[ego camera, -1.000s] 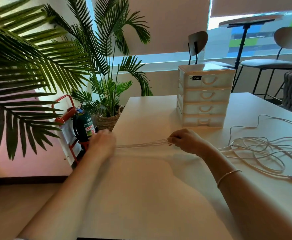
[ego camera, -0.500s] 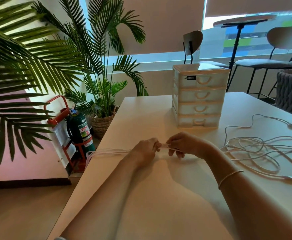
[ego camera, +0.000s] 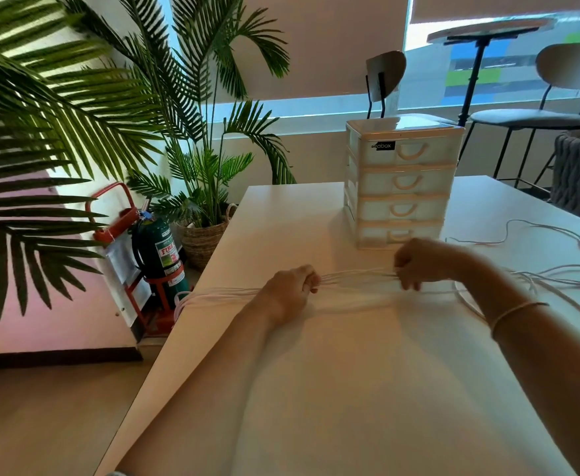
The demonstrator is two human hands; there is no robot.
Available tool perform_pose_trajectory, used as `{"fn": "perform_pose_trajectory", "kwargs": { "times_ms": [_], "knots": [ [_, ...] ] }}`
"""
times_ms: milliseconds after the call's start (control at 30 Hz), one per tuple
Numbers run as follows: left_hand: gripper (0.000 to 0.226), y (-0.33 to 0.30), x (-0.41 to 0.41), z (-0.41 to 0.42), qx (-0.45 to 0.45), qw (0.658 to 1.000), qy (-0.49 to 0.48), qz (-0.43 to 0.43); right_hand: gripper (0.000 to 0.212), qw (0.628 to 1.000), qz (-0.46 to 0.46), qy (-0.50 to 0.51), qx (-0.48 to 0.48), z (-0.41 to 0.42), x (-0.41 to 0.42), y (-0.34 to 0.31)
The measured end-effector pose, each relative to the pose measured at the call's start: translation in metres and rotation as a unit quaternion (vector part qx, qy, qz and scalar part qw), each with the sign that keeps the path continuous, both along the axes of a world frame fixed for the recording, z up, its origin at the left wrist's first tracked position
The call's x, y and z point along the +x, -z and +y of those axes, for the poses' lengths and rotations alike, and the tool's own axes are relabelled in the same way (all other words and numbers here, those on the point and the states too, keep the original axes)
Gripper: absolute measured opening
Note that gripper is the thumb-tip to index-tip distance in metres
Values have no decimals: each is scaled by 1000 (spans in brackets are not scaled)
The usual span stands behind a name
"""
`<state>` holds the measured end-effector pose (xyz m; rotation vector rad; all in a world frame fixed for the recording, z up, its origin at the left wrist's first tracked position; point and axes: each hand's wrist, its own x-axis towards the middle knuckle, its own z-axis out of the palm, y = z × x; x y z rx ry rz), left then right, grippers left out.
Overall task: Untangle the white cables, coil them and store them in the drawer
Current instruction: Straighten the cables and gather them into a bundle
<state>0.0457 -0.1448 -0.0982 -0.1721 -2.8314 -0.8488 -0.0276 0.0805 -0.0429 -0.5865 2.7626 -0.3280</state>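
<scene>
White cables [ego camera: 357,276] stretched between both hands over the bench [ego camera: 350,389]
Left hand [ego camera: 290,292] and right hand [ego camera: 422,261] fingers pinch thin strands near the left edge; drawer unit [ego camera: 402,182] just behind

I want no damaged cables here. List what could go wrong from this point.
1. Both the left hand and right hand pull the white cables taut; a snag may tighten.
2. Loops hang off the table edge and may slip down.
3. The loose pile could be dragged into new tangles.
</scene>
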Motion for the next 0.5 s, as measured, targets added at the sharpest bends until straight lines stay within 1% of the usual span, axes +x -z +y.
{"fn": "perform_pose_trajectory", "kwargs": {
  "times_ms": [67, 100, 133, 167, 200, 233, 267, 300, 400, 500],
  "knots": [
    [22, 0, 0, -1, 0, 1000, -3, 5, 21, 993, 58, 20, 96, 15, -1, -6],
    [22, 0, 0, -1, 0, 1000, -3, 6, 26, 991, 78, 22, 107, 18, -1, -8],
    [22, 0, -1, -2, 0, 1000, -5, 7, 31, 995, 75, 18, 63, 16, 1, -9],
    [22, 0, -1, -2, 1, 1000, -7, 8, 32, 998, 58, 8, -21, 10, 3, -8],
    [23, 0, -2, -1, 0, 1000, -9, 9, 31, 992, 41, -9, -120, 0, 8, -6],
    [23, 0, -2, 0, 0, 1000, -11, 7, 27, 981, 28, -29, -192, -13, 12, -1],
    [23, 0, -2, 0, -1, 1000, -12, 5, 22, 973, 15, -39, -227, -28, 17, 4],
    [23, 1, -2, 0, -1, 1000, -13, 5, 20, 970, -6, -43, -240, -41, 20, 11],
    [22, 0, 0, 0, -5, 1000, -19, 15, 36, 972, -72, -27, -224, -65, 27, 23],
    [22, -1, 0, 0, -1, 999, -34, 37, 39, 966, -129, -12, -224, -66, 30, 23]
  ]
}}
